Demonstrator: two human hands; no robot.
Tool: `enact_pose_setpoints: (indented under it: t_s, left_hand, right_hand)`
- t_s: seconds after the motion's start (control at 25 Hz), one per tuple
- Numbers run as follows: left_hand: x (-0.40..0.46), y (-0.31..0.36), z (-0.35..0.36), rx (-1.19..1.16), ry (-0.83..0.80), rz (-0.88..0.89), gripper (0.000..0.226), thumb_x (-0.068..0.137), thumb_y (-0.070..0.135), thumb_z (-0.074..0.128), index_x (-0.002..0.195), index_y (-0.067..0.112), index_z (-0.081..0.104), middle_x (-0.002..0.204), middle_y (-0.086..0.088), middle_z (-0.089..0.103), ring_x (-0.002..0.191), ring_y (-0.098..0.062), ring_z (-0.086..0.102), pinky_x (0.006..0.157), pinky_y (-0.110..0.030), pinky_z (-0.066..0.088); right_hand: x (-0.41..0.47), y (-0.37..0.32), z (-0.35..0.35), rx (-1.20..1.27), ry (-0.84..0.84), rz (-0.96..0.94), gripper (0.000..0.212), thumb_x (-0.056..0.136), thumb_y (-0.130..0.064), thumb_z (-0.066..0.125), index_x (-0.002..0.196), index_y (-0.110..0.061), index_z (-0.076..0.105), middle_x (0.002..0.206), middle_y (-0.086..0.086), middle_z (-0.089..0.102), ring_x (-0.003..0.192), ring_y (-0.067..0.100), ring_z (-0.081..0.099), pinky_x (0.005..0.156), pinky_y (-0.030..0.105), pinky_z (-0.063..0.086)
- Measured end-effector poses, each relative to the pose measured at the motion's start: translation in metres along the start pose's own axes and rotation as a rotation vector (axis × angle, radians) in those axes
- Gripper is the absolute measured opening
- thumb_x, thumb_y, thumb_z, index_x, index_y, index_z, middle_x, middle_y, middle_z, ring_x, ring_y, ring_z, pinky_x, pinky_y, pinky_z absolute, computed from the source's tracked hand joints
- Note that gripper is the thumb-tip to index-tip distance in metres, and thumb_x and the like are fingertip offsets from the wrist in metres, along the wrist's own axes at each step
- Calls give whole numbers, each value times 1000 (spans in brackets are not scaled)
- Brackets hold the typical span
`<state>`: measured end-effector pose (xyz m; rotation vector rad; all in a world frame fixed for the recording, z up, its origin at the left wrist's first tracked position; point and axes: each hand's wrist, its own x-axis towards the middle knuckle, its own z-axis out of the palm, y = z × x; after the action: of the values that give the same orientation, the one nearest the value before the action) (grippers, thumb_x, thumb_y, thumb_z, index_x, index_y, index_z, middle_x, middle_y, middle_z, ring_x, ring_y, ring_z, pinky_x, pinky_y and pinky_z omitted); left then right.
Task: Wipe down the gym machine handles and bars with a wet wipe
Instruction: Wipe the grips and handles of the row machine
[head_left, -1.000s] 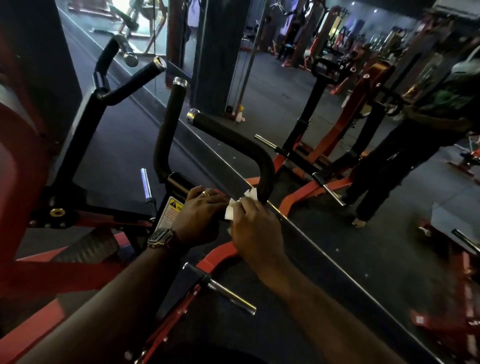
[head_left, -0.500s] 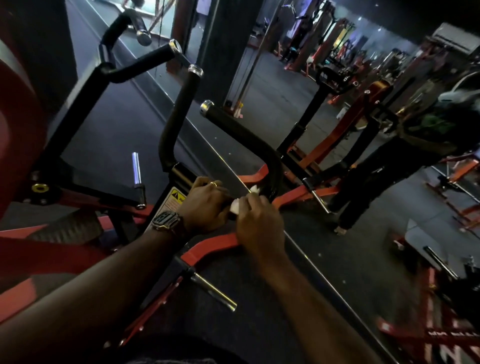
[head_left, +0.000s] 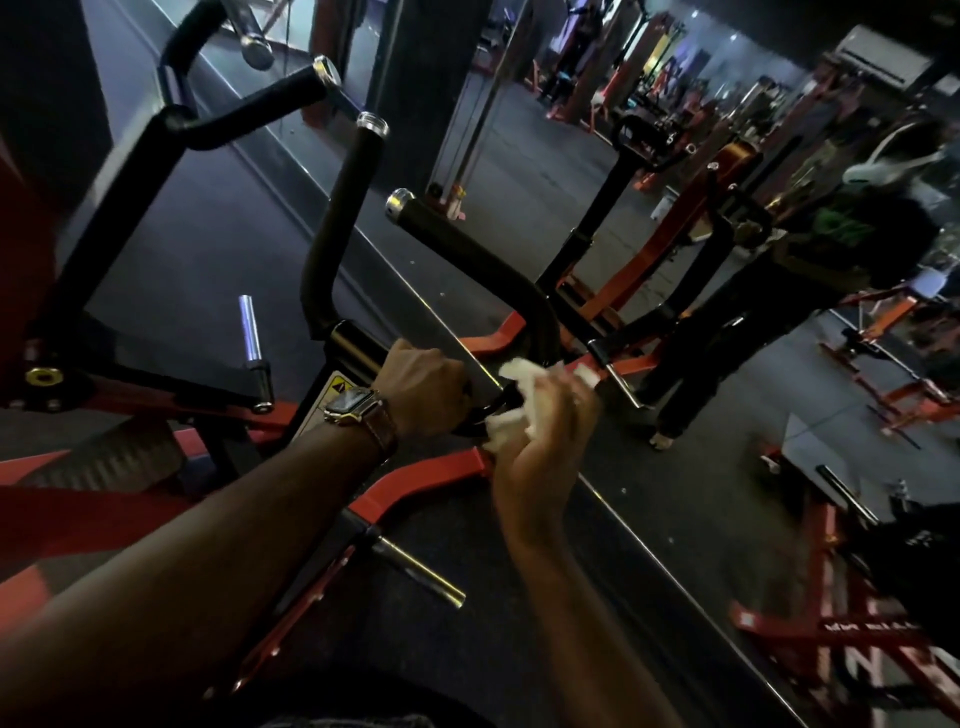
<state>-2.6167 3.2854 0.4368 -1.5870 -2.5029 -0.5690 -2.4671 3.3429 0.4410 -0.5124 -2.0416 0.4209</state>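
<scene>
A black padded handle (head_left: 467, 254) with a chrome end cap curves down to the machine's black bar. A second black handle (head_left: 343, 228) rises upright beside it on the left. My left hand (head_left: 426, 395), with a watch on the wrist, grips the bar at the base of the handles. My right hand (head_left: 550, 426) holds a crumpled white wet wipe (head_left: 519, 389) wrapped against the lower bend of the curved handle, just right of the left hand. Part of the wipe is hidden inside the fingers.
The machine's red frame (head_left: 415, 483) and chrome weight pegs (head_left: 421, 571) lie below my arms. Another handle pair (head_left: 244, 114) stands at the far left. A wall mirror (head_left: 675, 260) ahead reflects a person and other red machines. Dark rubber floor surrounds everything.
My right hand has turned palm-up around the bar's lower bend, exposing more of the white wipe. The view has swung closer and tilted; the left hand keeps its grip.
</scene>
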Motion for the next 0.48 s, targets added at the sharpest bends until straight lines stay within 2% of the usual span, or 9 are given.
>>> enact_pose_setpoints:
  t_s: [0.08,0.16,0.2,0.28,0.36,0.44,0.48]
  left_hand:
    - [-1,2,0,42,-2,-21,33,94,39,42,90,23,70,85,5,70,80,-17,64,77,-31,31]
    - [-3,2,0,53,14,-23,37,94,40,38,89,22,70,84,5,70,79,-17,64,78,-31,31]
    - [-3,2,0,45,22,-23,42,92,41,33,87,21,70,82,5,70,78,-17,64,78,-32,33]
    - [-2,1,2,26,34,-35,49,84,42,26,82,20,70,80,4,71,74,-17,63,76,-32,35]
    - [-2,2,2,25,25,-38,48,82,39,25,81,20,70,79,5,71,71,-16,61,74,-31,34]
    - [-4,2,-1,-3,37,-17,41,89,38,33,84,23,71,80,7,71,67,-14,55,73,-31,30]
    - [-6,2,-2,-32,56,6,34,92,37,40,85,24,71,79,5,70,66,-13,48,74,-30,26]
  right_hand:
    - [23,4,1,46,80,133,31,93,4,54,124,-1,56,129,17,53,118,16,54,91,8,45]
    - [27,8,3,181,88,299,27,100,-9,51,126,-7,56,121,8,62,105,11,62,79,14,51]
    - [18,8,7,211,94,393,27,101,-14,50,127,-11,56,117,5,64,103,12,64,78,19,54]
    - [-9,5,17,274,51,624,27,101,-15,50,127,-16,58,114,2,67,104,13,65,86,28,55]
    - [-10,0,21,531,29,916,24,101,-16,48,117,-15,66,106,5,72,101,20,69,88,38,57]
    - [22,-3,13,806,77,1175,26,102,-26,50,107,-11,70,92,7,75,89,23,72,77,38,59]
    - [39,1,6,898,118,1249,29,102,-31,50,106,-11,70,89,7,76,85,21,72,76,36,59]
